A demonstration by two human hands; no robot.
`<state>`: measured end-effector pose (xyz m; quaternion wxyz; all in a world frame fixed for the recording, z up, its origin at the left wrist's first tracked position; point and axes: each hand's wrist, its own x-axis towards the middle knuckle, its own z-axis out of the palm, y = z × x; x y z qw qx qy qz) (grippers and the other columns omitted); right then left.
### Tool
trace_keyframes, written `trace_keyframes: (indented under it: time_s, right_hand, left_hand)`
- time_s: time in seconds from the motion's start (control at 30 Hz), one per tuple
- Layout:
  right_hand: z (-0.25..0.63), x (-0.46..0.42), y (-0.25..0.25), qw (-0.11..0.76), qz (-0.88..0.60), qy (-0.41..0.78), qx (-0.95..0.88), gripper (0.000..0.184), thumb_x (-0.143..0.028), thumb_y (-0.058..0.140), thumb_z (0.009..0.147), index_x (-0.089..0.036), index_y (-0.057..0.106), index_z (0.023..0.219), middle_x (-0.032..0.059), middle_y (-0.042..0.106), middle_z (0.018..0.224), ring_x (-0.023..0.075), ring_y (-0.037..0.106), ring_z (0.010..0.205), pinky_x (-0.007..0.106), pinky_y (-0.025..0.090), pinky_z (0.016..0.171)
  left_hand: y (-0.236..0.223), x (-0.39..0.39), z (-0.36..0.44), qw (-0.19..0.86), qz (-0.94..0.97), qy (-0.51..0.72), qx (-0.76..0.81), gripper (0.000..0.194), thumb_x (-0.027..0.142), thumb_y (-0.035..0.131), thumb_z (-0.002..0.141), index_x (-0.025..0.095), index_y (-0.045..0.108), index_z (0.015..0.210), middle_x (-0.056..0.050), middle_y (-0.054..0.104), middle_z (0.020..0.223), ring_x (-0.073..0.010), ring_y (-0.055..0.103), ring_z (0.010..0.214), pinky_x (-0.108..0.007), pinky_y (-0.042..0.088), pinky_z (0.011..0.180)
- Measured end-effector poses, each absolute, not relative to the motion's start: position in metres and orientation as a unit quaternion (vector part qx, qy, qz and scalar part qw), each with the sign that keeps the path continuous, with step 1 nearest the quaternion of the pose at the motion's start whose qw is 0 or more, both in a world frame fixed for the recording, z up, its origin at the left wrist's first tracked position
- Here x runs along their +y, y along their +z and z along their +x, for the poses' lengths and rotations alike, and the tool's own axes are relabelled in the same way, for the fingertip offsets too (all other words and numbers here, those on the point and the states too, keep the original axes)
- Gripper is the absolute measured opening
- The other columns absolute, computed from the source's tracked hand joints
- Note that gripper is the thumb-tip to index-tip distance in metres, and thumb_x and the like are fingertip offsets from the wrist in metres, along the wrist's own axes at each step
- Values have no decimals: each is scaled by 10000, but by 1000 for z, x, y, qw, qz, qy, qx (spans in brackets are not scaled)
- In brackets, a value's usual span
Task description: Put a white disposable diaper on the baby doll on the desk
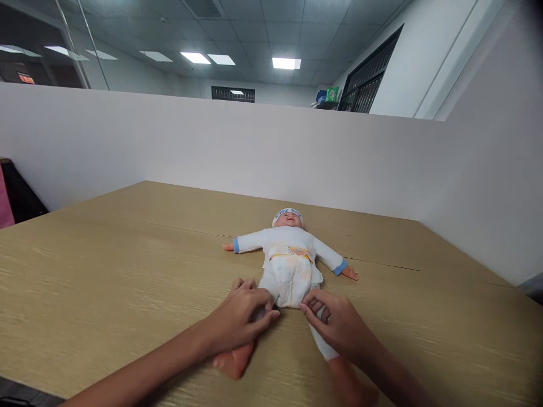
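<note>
Lying face-up on the worktop [127, 271], the doll [292, 234] is dressed in a diaper [291, 277]. One leg edge is pinched by fingers of the right hand [333, 317]; fingers of the left hand [244, 311] are curled near the other, whether gripping cannot be told.

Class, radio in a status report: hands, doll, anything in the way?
Left hand and right hand at the diaper's two leg edges; grip unclear. Doll on its back on table, arms spread. Hands partly hide its legs.
</note>
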<state>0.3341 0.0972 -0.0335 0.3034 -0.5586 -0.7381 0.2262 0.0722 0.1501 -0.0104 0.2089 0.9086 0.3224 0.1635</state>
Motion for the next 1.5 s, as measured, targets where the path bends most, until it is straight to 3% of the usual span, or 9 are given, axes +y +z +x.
trace_keyframes:
  time_s: [0.2,0.47,0.63,0.7,0.8,0.97,1.1,1.33,1.5]
  right_hand:
    - [320,115,-47,295,-596,136,-734,161,-331,570,1028,-242,601,896,-8,660,731,204,649,666,327,458,669]
    - [309,97,-55,318,-601,88,-728,119,-332,558,1048,-261,650,1022,43,672,991,216,667,754,351,513,713]
    - [306,89,-53,328,-598,107,-724,173,-333,551,1051,-280,637,1191,92,667,1195,276,684,994,400,551,842]
    - [305,89,-52,335,-593,118,-723,176,-333,561,1044,-274,629,1195,96,676,1186,282,674,1015,404,547,866]
    - [305,91,-50,348,-593,127,-715,129,-341,575,1026,-264,627,1116,70,687,1040,265,662,920,380,529,812]
    - [308,100,-50,356,-614,159,-686,123,-375,572,1006,-259,597,971,1,627,822,212,616,746,335,472,719]
    - [313,105,-49,375,-636,188,-648,163,-416,598,969,-259,595,1010,-45,578,699,186,579,614,304,427,622]
    - [317,99,-45,394,-661,181,-612,209,-399,652,916,-260,638,1072,-1,772,876,184,636,607,320,456,637]
    - [319,97,-42,386,-662,197,-612,232,-397,663,904,-264,705,1090,13,798,904,194,631,616,329,468,650]
  left_hand:
    - [-20,174,93,186,884,177,391,419,628,606,1011,210,604,1050,-67,724,931,-275,607,857,-425,375,891]
    - [-32,183,96,192,889,206,361,323,439,666,1019,218,558,810,7,684,780,-221,602,807,-407,348,897]
    - [-34,181,90,196,888,269,318,199,375,672,1022,221,607,915,-32,693,1115,-239,601,1036,-399,359,935]
    - [-34,181,90,210,883,281,311,171,371,655,1030,224,615,950,-53,668,1214,-254,579,1093,-402,375,954]
    - [-33,182,92,227,879,279,313,175,374,636,1030,229,612,934,-58,685,1194,-265,565,1056,-414,381,940]
    - [-33,186,94,266,868,269,321,192,365,677,972,229,585,873,-20,662,942,-254,543,950,-391,384,886]
    - [-38,190,95,307,823,303,370,238,393,750,893,235,591,975,-13,633,970,-248,561,943,-371,421,881]
    - [-52,196,95,464,722,379,345,424,407,829,844,243,485,1030,-17,644,1042,-209,613,951,-331,493,859]
    - [-50,191,96,472,694,374,395,495,446,871,803,229,589,1147,-41,735,1030,-251,689,973,-351,520,861]
